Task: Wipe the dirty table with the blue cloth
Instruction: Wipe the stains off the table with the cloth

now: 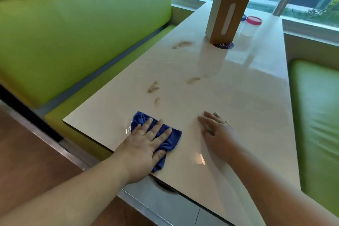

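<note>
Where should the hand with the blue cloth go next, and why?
Probably the left hand should slide the blue cloth forward onto the nearest brown smears. That hand presses flat on the cloth near the edge of the table, and the smears lie just beyond it, unwiped.

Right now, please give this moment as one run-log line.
left hand: presses flat on blue cloth | right hand: rests on table | brown stains: unwiped
</note>
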